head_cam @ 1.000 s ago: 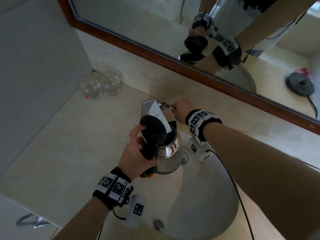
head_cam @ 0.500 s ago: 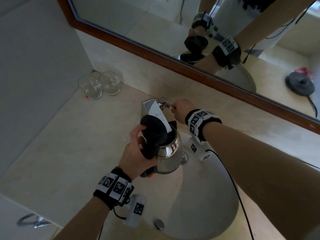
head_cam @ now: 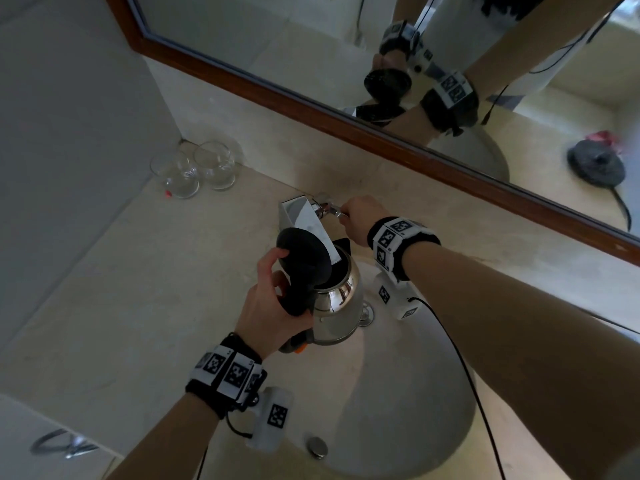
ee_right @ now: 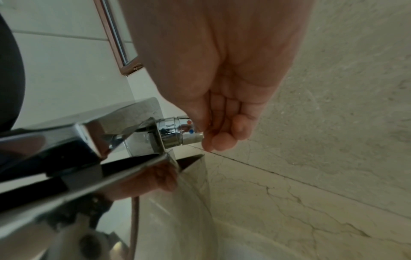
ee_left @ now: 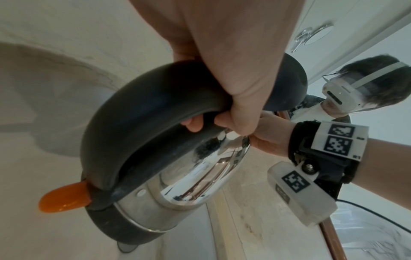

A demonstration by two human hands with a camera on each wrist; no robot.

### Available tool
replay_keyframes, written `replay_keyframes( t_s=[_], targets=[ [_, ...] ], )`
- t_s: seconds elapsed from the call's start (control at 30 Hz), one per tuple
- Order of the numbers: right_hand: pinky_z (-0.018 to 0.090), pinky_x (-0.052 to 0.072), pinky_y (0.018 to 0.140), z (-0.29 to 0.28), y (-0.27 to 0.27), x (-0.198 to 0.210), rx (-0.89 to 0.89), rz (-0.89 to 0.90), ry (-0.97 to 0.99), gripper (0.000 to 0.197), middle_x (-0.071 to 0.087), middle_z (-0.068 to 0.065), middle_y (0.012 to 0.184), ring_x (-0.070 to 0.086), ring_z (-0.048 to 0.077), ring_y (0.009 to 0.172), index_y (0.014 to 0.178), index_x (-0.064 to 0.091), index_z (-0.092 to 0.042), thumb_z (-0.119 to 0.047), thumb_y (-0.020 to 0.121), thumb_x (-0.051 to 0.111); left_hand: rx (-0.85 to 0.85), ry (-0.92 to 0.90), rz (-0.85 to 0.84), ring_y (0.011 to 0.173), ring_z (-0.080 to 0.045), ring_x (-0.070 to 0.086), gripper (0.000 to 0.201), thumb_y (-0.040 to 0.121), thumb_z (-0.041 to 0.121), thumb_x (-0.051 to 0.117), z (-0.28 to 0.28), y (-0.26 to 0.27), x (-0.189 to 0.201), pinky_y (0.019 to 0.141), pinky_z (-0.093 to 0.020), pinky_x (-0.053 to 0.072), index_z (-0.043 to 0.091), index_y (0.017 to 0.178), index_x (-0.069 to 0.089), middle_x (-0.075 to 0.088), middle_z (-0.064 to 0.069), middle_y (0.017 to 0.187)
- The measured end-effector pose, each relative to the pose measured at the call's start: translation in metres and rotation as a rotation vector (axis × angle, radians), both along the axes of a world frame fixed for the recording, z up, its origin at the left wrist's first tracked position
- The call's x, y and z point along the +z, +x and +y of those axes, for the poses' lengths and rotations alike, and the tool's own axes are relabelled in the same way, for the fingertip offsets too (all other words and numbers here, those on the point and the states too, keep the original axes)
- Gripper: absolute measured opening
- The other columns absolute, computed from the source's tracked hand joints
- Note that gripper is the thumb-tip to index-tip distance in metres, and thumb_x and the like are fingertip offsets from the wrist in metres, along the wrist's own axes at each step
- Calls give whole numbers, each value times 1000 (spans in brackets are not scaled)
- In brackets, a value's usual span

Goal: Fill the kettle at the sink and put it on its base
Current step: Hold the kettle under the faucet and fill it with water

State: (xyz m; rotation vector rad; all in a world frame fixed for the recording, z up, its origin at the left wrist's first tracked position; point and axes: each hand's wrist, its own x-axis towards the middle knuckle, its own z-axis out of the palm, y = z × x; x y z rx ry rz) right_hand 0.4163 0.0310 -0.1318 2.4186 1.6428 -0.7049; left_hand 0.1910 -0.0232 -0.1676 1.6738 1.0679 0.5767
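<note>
A shiny steel kettle (head_cam: pixel 337 308) with a black handle (ee_left: pixel 142 112) and an orange switch (ee_left: pixel 64 197) hangs over the sink basin (head_cam: pixel 408 403). Its black lid (head_cam: pixel 304 252) stands open under the chrome tap spout (head_cam: pixel 304 220). My left hand (head_cam: pixel 273 306) grips the handle, fingers curled round it. My right hand (head_cam: pixel 360 220) pinches the tap's small chrome lever (ee_right: pixel 180 132) at the side of the spout. No water stream shows plainly. The kettle's black base (head_cam: pixel 597 164) appears only as a reflection in the mirror, at the far right.
Two clear glasses (head_cam: pixel 197 168) stand in the back left corner of the beige stone counter (head_cam: pixel 121 289). A wood-framed mirror (head_cam: pixel 381 133) runs along the wall behind the tap. An overflow button (head_cam: pixel 317 446) sits at the basin's near rim. A cabinet handle (head_cam: pixel 62 445) shows at lower left.
</note>
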Motion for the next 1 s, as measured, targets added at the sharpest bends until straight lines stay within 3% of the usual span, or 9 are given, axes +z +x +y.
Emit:
replay_keyframes(
  t_s=[0.1,0.17,0.43,0.5,0.57,0.67,0.77,0.93,1.0],
  targets=[
    [31,43,74,0,0,0,-1,3,8,26,67,17,108,63,32,102,109,65,-3,-19,98,47,8,25,12,68,-22,70,103,58,13,85,0,0,-4,67,-50,60,71,111,19,69,-4,82],
    [31,44,77,0,0,-1,1,3,15,26,67,17,109,62,32,103,109,65,-3,-19,98,47,7,31,15,69,-23,70,103,59,10,85,0,0,-5,67,-50,59,71,111,19,69,-5,83],
    [29,40,71,0,-1,-2,-8,9,19,27,67,18,106,63,31,100,107,66,-3,-19,99,46,17,-9,1,67,-22,70,95,54,26,81,-2,-3,-1,67,-49,60,69,113,19,69,-4,82],
    [29,39,70,-1,0,-2,-13,9,24,27,67,18,106,63,31,99,106,66,-3,-19,98,47,17,-2,6,67,-24,69,95,56,19,83,-2,-2,-1,66,-50,59,63,115,23,69,-7,81],
    [29,39,71,-1,0,-2,-13,9,28,27,67,17,105,63,31,99,107,66,-3,-20,98,47,22,-2,16,67,-25,69,95,60,9,85,-1,-1,-2,66,-49,59,49,123,26,69,-9,81],
    [29,39,70,-1,-1,-3,-18,7,18,27,64,16,97,61,29,91,106,66,-3,-20,99,46,29,-13,26,65,-24,69,96,61,7,84,-2,-1,-4,65,-49,60,42,127,25,69,-10,82],
    [28,38,69,0,0,-3,-31,5,4,27,59,13,90,53,25,80,104,66,-3,-21,99,46,29,-23,25,65,-25,69,95,61,9,84,-3,-2,-4,65,-50,60,42,128,25,69,-10,82],
    [29,40,69,1,-1,-3,-19,-15,-13,27,55,9,87,57,27,84,105,66,-3,-20,99,46,28,-9,33,64,-24,69,97,61,8,85,-4,-1,-3,63,-46,60,53,120,23,68,-6,81],
    [28,39,69,1,-1,-2,-19,-16,-11,27,54,10,86,55,26,81,104,66,-3,-20,98,46,32,4,34,63,-23,68,96,61,7,85,-4,-1,-5,61,-46,59,50,122,24,68,-6,79]
  ],
)
